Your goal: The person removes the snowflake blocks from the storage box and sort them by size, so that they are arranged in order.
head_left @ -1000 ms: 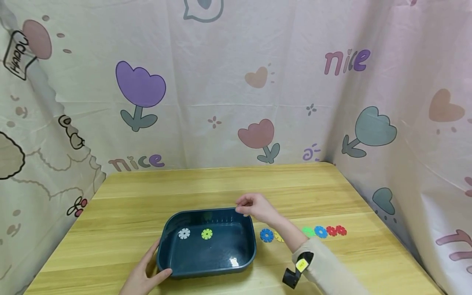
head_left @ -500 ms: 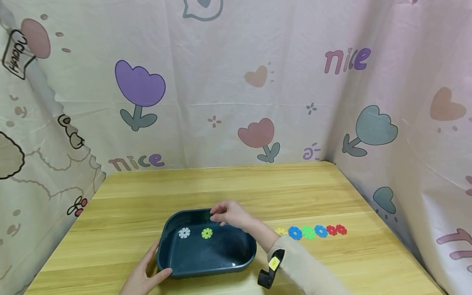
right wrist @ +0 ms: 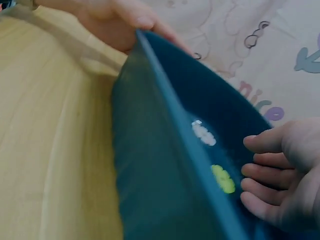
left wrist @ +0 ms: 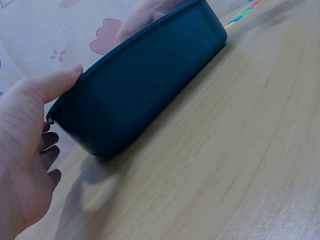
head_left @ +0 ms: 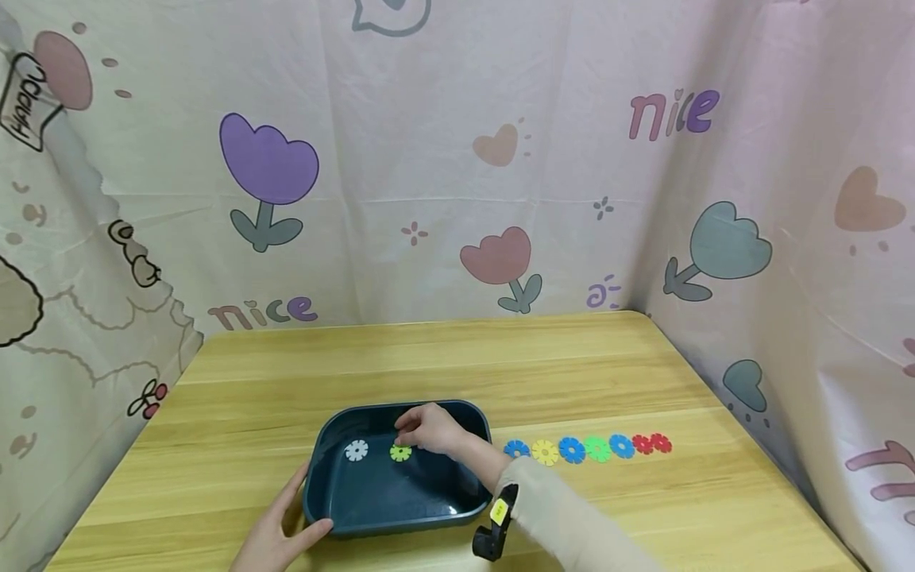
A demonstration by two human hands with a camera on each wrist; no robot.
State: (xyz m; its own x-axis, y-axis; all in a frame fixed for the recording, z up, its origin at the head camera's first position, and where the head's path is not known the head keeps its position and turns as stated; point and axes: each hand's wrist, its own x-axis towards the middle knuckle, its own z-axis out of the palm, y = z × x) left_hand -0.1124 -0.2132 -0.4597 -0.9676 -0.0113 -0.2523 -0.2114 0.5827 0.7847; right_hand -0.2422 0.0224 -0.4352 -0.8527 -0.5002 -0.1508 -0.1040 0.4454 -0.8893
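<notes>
A dark blue plastic tray (head_left: 393, 500) stands on the table's near side. My left hand (head_left: 275, 528) holds its near left corner, thumb on the rim and fingers along the left wall; the left wrist view shows this hand (left wrist: 27, 135) close up. On the tray's floor lie a white notched disc (head_left: 357, 450) and a yellow-green notched disc (head_left: 401, 454). My right hand (head_left: 432, 429) is inside the tray, just over the yellow-green disc. In the right wrist view, this hand (right wrist: 285, 175) has loosely bent fingers, apart from the green disc (right wrist: 223, 179), with nothing seen between them.
Right of the tray, a row of notched discs runs along the wooden table (head_left: 643, 516): blue (head_left: 517, 450), yellow (head_left: 545, 453), another blue, green (head_left: 596, 449), a further blue and two red (head_left: 661, 443). A printed curtain (head_left: 400, 159) hangs behind and at both sides.
My right hand has moved left from the tray's far right corner, then down into the tray over the yellow-green disc. The whole row of discs shows now. My left hand stays put.
</notes>
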